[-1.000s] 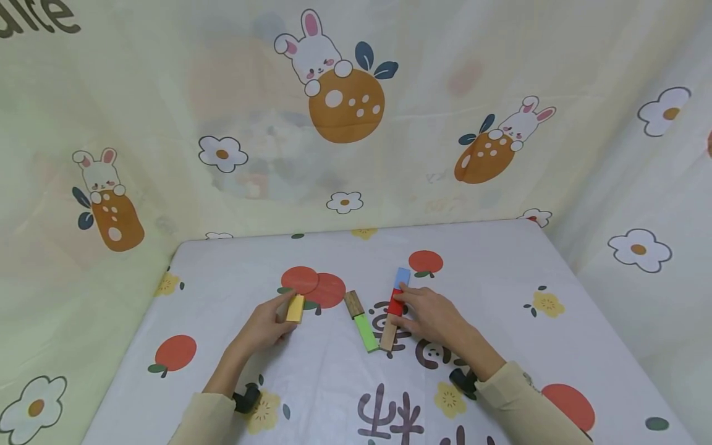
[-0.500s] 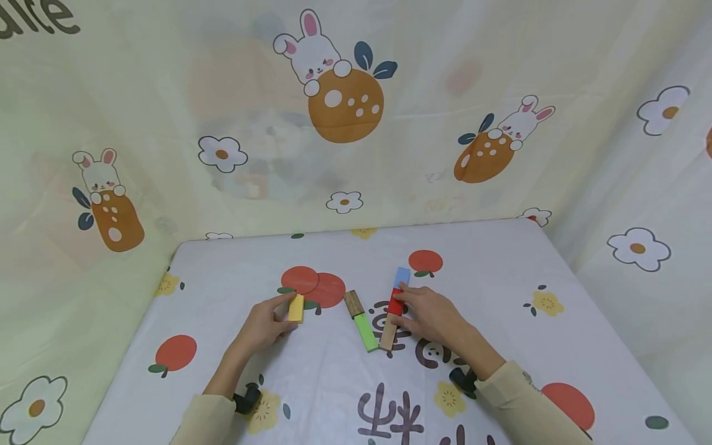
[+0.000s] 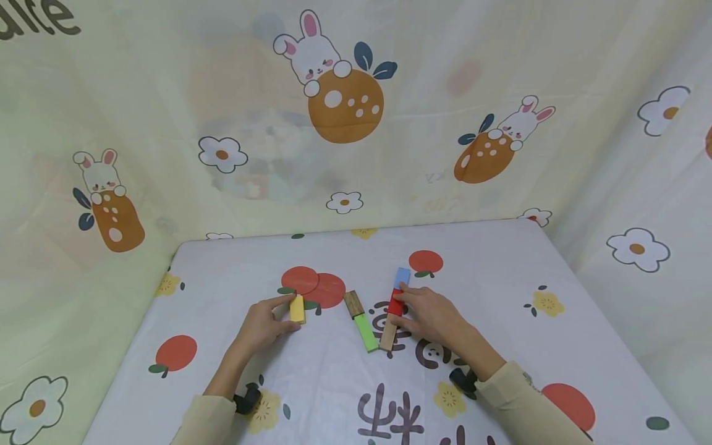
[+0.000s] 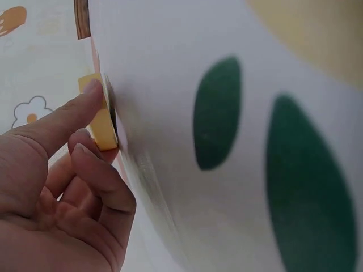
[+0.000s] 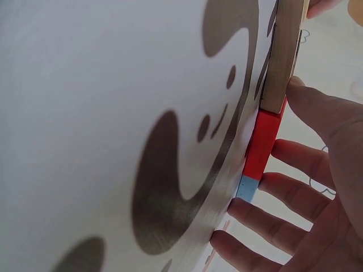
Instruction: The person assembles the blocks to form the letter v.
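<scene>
My left hand [image 3: 261,321] pinches a yellow block [image 3: 298,309] between thumb and index finger at its two ends; the other fingers curl beneath, as the left wrist view shows. To the right lie two slanted rows of blocks that meet at their near ends. A dark-brown block [image 3: 353,304] and a green block [image 3: 366,332] make up the left row. In the right one are a blue block [image 3: 402,277], a red block [image 3: 395,303] and a light wooden block [image 3: 387,337]. My right hand [image 5: 317,187] rests spread along this row, thumb on the wooden block, fingertips at the red and blue ones.
A white cloth [image 3: 211,278] printed with fruit, flowers and dark lettering covers the table. Patterned curtain [image 3: 411,173] rises behind the table's back edge and at both sides. A black strap [image 3: 247,398] sits on the left wrist, another strap [image 3: 464,382] on the right.
The yellow block has turned slightly in my left hand, its far end swinging leftward, so it now lies more nearly straight. My right hand and the other blocks have stayed put.
</scene>
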`<state>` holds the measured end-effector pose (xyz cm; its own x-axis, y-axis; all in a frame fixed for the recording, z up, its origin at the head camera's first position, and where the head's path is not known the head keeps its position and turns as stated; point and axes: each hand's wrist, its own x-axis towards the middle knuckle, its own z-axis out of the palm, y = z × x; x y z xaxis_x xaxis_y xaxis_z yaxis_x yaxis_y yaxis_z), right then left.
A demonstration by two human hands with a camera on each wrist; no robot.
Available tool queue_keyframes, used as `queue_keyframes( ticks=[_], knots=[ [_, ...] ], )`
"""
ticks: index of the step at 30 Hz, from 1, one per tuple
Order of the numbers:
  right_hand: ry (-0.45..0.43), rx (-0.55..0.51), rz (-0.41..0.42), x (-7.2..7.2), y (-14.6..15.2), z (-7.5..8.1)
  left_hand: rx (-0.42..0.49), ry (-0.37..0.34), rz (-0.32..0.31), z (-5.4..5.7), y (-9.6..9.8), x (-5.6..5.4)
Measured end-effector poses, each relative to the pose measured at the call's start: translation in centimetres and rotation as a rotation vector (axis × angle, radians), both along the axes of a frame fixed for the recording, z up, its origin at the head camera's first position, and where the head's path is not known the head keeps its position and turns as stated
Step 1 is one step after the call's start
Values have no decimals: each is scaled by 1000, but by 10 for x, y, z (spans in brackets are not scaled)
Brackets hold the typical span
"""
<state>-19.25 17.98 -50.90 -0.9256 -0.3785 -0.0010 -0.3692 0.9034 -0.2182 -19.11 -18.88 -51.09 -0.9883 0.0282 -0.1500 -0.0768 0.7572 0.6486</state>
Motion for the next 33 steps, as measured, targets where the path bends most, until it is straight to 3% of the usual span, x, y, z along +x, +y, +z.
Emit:
queue_keyframes(
  ticks=[10,33],
  knots=[
    [2,-2,2,0,0,0,-28,-1,39,0,4,-2],
    [-9,-17,7,1,-1,3,80,64,59,-4,31,-16]
  ],
)
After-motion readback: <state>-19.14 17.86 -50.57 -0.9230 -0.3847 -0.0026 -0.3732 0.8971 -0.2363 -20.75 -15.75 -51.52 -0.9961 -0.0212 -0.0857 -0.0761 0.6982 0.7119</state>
